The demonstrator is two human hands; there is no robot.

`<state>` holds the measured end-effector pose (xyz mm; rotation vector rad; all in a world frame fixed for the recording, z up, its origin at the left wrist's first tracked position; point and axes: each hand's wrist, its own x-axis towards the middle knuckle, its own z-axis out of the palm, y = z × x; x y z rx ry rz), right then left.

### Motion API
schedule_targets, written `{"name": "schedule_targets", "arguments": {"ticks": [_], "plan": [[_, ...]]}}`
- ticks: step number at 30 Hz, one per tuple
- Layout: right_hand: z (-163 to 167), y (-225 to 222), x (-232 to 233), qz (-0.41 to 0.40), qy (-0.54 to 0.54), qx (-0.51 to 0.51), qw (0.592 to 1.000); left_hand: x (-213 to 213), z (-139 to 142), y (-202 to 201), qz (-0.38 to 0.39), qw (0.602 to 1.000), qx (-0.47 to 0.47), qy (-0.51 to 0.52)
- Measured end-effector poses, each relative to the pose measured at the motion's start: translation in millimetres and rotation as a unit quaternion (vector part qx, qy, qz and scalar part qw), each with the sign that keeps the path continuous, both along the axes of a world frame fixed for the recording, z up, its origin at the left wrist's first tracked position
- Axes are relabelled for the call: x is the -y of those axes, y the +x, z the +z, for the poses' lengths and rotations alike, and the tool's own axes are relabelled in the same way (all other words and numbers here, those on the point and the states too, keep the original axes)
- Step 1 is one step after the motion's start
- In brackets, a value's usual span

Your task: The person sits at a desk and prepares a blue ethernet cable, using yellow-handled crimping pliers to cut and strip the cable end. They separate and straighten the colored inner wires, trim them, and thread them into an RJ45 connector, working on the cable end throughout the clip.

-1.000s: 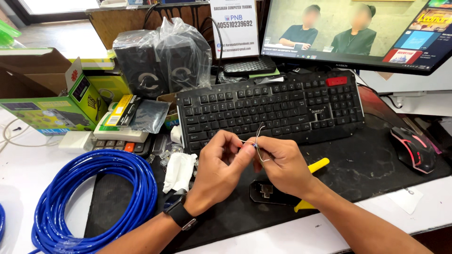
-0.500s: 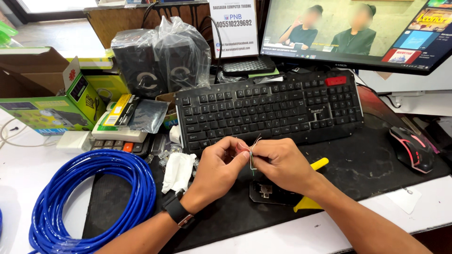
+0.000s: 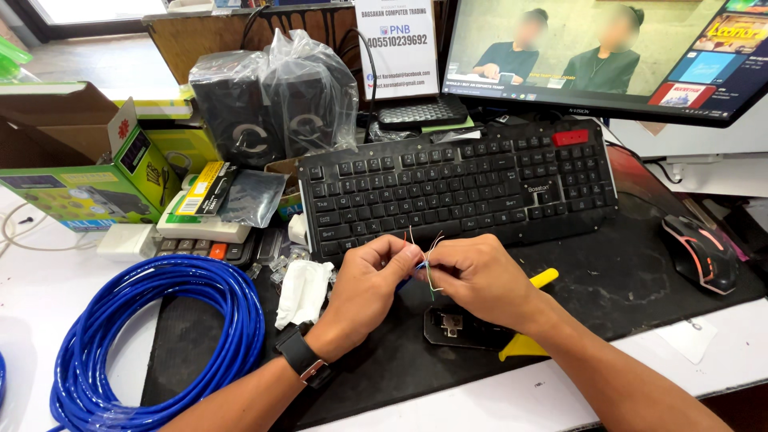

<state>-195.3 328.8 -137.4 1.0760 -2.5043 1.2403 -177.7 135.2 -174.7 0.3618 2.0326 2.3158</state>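
Wires [image 3: 424, 260] now fanned wider; left hand [image 3: 372, 288], right hand [image 3: 480, 276] fingers pinching them.

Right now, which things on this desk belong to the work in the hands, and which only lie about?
In use: left hand, right hand, thin coloured wires, coiled blue cable, yellow-handled black crimping tool.

Lying about: black keyboard, black mouse, bagged black speakers, crumpled white tissue.

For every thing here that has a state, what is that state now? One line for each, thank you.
Left hand: pinching thin coloured wires.
Right hand: pinching the same wires.
Thin coloured wires: fanned apart, held above the mat.
Blue cable: coiled, lying on the table.
Monitor: on, showing a video.
Speakers: wrapped in clear plastic.
Crimping tool: lying on the black mat, unheld.
Cardboard box: open.
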Motion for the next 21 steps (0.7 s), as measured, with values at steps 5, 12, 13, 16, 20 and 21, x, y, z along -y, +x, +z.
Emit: {"name": "schedule_targets", "arguments": {"ticks": [5, 12, 13, 16, 20, 21], "plan": [[13, -7, -19, 0.057, 0.085, 0.046, 0.994, -5, -3, 3, -0.001, 0.997, -0.032, -0.076], [33, -12, -29, -0.138, 0.035, 0.087, 0.986, -9, -3, 9, -0.028, 0.994, -0.091, -0.05], [35, -12, -29, -0.141, 0.029, 0.075, 0.987, -9, -3, 8, -0.041, 0.996, -0.071, -0.031], [32, -8, -26, -0.144, 0.002, 0.057, 0.988, -11, -5, 8, -0.078, 0.997, -0.017, 0.015], [21, -9, -22, -0.149, -0.026, 0.061, 0.987, -8, -6, 11, -0.114, 0.991, 0.004, 0.066], [17, -11, -21, -0.156, -0.029, 0.063, 0.985, -6, -5, 11, -0.126, 0.989, 0.007, 0.081]]}}
